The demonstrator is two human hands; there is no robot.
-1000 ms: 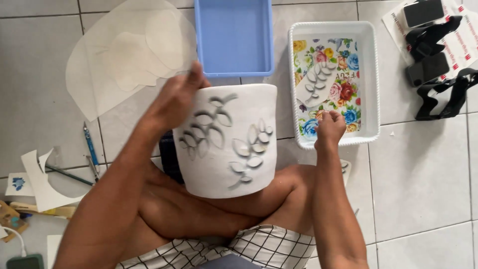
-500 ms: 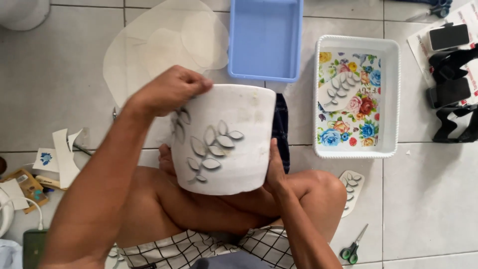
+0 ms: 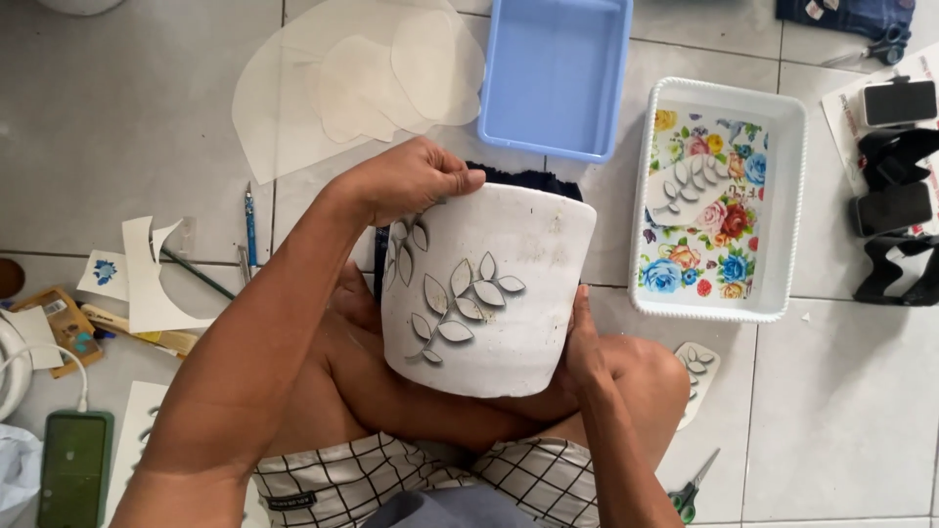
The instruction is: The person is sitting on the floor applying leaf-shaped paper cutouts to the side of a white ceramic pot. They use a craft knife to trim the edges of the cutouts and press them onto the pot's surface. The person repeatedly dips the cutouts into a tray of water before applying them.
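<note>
1. White ceramic pot (image 3: pixel 489 293) lies tipped on its side across the person's crossed legs, rim turned away from the body, base toward the lap. Grey-white leaf sprigs (image 3: pixel 458 303) are stuck on its upturned wall; a second sprig shows near the rim on the left.
2. Left hand (image 3: pixel 411 181) sits on the far left edge of the pot, fingers curled over the rim and gripping it, thumb along the outside wall.
3. Right hand (image 3: pixel 584 342) is pressed flat against the pot's right side near the base, fingers wrapped under it and mostly hidden; it clasps the pot from that side.
4. A dark cloth (image 3: pixel 528 180) shows just behind the rim, on the tiled floor (image 3: pixel 127 108).
5. Beyond the pot: a blue plastic tray (image 3: pixel 555 73), and left of it translucent paper sheets (image 3: pixel 362 78) overlapping on the tiles.
6. To the right: a white rectangular tray with a flower print (image 3: pixel 719 200), holding a cut-out leaf sprig (image 3: pixel 685 186).
7. By the right knee, another leaf cut-out on a paper scrap (image 3: pixel 696 372); green-handled scissors (image 3: pixel 690 489) lie nearer the body.
8. Left side: a blue pen (image 3: pixel 250 230), paper offcuts (image 3: pixel 147 274), a green phone on a white cable (image 3: pixel 73 460).
9. Far right edge: black foam pieces (image 3: pixel 895 210).
</note>
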